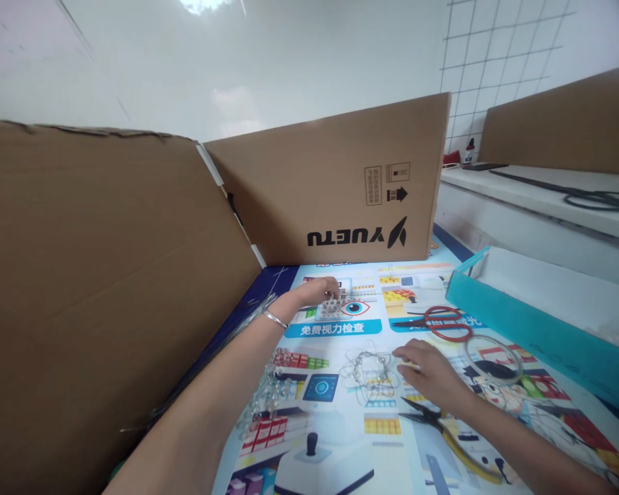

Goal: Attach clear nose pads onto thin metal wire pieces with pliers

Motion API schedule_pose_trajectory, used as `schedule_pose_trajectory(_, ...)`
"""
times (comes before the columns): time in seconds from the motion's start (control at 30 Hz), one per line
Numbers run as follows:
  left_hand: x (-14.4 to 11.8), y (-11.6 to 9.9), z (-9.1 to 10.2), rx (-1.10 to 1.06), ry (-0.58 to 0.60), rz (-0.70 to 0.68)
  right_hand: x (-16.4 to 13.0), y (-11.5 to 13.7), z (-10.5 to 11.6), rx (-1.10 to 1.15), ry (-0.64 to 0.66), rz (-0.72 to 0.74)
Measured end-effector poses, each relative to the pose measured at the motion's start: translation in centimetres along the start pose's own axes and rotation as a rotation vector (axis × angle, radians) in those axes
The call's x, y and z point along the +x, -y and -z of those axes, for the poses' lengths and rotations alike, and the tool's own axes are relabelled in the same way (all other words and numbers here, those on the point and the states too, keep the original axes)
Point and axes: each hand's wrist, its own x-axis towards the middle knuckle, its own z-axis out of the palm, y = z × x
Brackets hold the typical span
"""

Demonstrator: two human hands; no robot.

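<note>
Fingertips of the left hand [317, 290] pinch down into a small clear tray of beads [331, 307] far out on the printed mat [340, 440], seemingly closed on a bead or two, though the pieces are too small to be sure. A silver bangle [274, 318] sits on that wrist. The right hand [427, 375] lies flat and loose, gripping nothing, its fingertips touching the edge of a bent wire flower frame [367, 371] in the middle of the mat. Strings of clear beads [268, 399] lie just left of the frame; red scissors [441, 323] rest beyond the right hand, pliers [443, 430] partly under its wrist, and a wire ring [495, 357] to its right. Cardboard box walls [108, 289] fence the left and back.

By my reading the step is fetching beads for the frame. The next move calls for a steady carry back and a firm hold on the wire.
</note>
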Motion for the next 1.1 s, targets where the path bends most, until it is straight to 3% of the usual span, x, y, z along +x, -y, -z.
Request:
schedule_pose_trajectory(0.4, 0.5, -0.4, -0.2, -0.008, 0.017, 0.091, -0.1, -0.1, 0.0, 0.013, -0.009, -0.012)
schedule_pose_trajectory(0.7, -0.1, -1.1, 2.1, 0.022, -0.044, 0.101, -0.2, -0.2, -0.2, 0.081, -0.017, -0.037)
schedule_pose_trajectory(0.9, -2.4, -5.3, 5.3, 0.028, -0.075, 0.042, -0.5, 0.5, 2.4, -0.131, 0.051, 0.027)
schedule_pose_trajectory(1.1, -6.6, -12.1, 7.1, 0.007, -0.046, -0.032, -3.9, 2.4, 4.6, -0.34, 0.154, 0.061)
